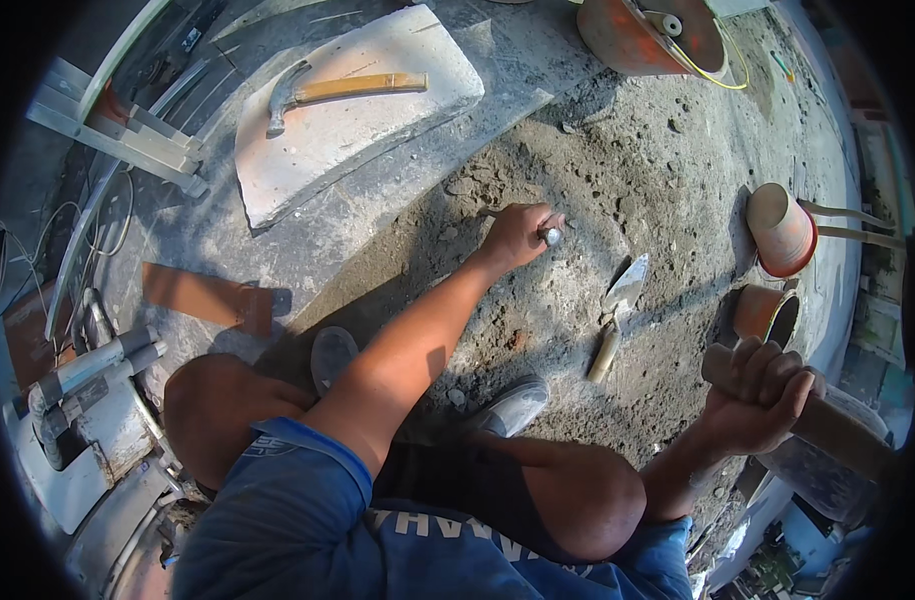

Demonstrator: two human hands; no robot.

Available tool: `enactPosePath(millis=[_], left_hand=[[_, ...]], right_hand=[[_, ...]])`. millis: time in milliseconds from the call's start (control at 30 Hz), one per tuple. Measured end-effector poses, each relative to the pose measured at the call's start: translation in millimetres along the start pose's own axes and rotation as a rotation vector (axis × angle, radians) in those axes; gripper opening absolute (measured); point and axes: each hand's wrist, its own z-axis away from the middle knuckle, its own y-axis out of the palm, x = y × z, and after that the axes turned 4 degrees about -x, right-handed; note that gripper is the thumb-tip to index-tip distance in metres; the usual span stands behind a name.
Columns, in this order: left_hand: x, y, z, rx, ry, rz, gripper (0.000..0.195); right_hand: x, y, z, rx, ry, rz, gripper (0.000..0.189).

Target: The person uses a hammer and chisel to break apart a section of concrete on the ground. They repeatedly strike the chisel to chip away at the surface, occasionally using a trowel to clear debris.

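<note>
My left hand [519,234] is closed around a metal tool, probably a chisel or rod; its round end [551,236] points up and its lower part is hidden. Rough sandy ground lies beneath it. On the right, my right hand [761,397] grips a thick brown bar [840,431], apparently wooden, whose far end runs into the dark rim. A pointing trowel [624,289] with a light wooden handle lies on the ground between my hands. A claw hammer [352,88] with a wooden handle rests on a pale stone slab [367,135] beyond my left hand.
Orange buckets [622,37] [776,225] and an orange container [761,311] stand beyond and to the right. A brown tile strip [206,298] lies on the grey paving [337,210]. Pipes [97,367], cables and metal profiles crowd the left. My shoes [516,405] are close below.
</note>
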Motion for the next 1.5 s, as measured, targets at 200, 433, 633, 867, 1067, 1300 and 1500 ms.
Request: enactPosePath(millis=[200,433,633,867,1067,1300,1500], left_hand=[[6,6,9,0.063,0.164,0.012,0.034],[4,-1,20,0.209,0.268,-0.142,0.018],[20,13,80,0.609,0.415,-0.372,0.007],[-4,7,28,0.268,0.450,-0.196,0.015],[-28,6,7,0.215,0.480,-0.025,0.021],[-61,8,32,0.045,0.342,-0.060,0.028],[-38,-12,34,0.011,0.179,-0.184,0.024]], right_hand=[[-152,-75,158,0.391,0.570,0.771,0.019],[-126,-103,187,0.065,0.943,0.722,0.020],[-120,-108,210,-0.105,0.951,0.663,0.024],[-102,-86,192,-0.226,1.029,0.567,0.024],[-103,-88,171,-0.244,0.970,0.444,0.018],[-86,-69,149,-0.249,0.887,0.433,0.016],[-75,-48,125,-0.215,0.818,0.333,0.019]])
